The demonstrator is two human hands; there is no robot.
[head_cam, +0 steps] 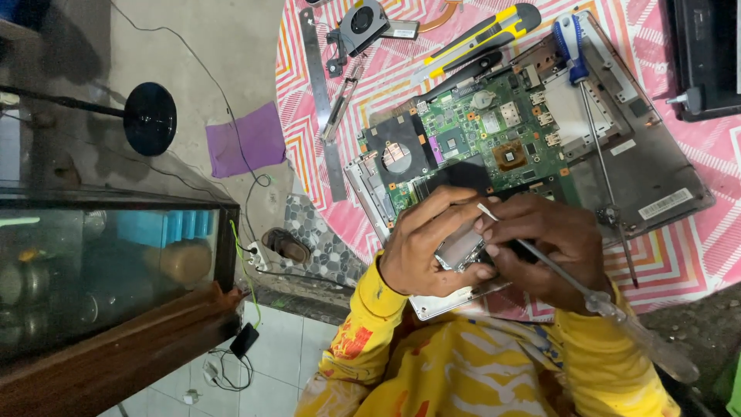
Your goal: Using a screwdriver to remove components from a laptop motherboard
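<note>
The opened laptop base (532, 147) lies on the patterned cloth (695, 255), at the centre of the view. On it, at three o'clock, rests a screwdriver (590, 116). At twelve o'clock, on the cloth, lie a utility knife (478, 38) and, toward eleven o'clock, a cooling fan (363, 23). A metal strip (324, 108) lies at ten o'clock, beside the base. At six o'clock both hands meet over the base's near edge: the left hand (424, 247) grips a small metal part (461, 247), the right hand (552, 239) a second screwdriver (587, 293). A glass tank (108, 262) stands at eight o'clock, off the cloth.
</note>
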